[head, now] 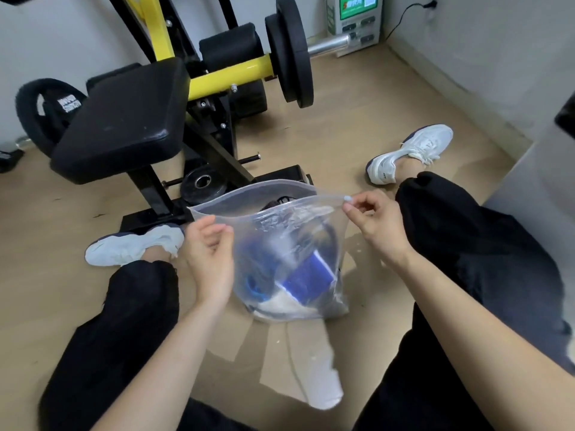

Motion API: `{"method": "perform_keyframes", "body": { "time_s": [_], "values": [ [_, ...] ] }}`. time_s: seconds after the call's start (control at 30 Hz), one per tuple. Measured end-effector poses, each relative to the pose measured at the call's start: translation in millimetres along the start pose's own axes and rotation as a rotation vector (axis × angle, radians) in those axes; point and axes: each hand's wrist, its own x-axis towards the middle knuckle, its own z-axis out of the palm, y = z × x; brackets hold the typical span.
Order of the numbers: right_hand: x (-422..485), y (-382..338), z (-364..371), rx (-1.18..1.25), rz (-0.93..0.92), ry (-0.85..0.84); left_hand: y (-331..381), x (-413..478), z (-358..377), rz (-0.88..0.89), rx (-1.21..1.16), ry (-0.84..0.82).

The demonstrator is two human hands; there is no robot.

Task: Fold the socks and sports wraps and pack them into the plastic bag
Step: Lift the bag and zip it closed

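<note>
Person seated on wooden floor (326, 132), legs in black trousers spread to either side, white sneakers at frame left (133, 247) and upper right (410, 154).

Clear plastic bag (252, 191) stands at frame centre, between the knees, mouth open.
- Left hand (209, 250): grip curled, thumb and fingers pinching the near rim at the bag's left edge.
- Right hand (371, 214): grip pinching the rim's right corner between thumb and forefinger, other fingers tucked.

In the bag:
- blue wraps (306, 276), low centre
- white fabric (280, 307) at the bottom, probably socks; plastic glare blurs it
- a dark item (280, 202) near the mouth

One white sock (320, 374) lies loose on the floor just below the bag, lower centre of frame.

Upper left: yellow-and-black exercise machine (124, 119) with weight plates (291, 51).
</note>
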Motion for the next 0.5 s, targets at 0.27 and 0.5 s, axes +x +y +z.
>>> {"method": "perform_keyframes", "body": {
  "time_s": [0.27,0.5],
  "values": [
    [-16,-7,-3,0.072,-0.085,-0.109,41,-43,76,0.868,0.302,-0.312],
    [-20,-9,-7,0.21,-0.052,-0.157,38,-18,116,1.005,0.503,-0.422]
  ]
}}
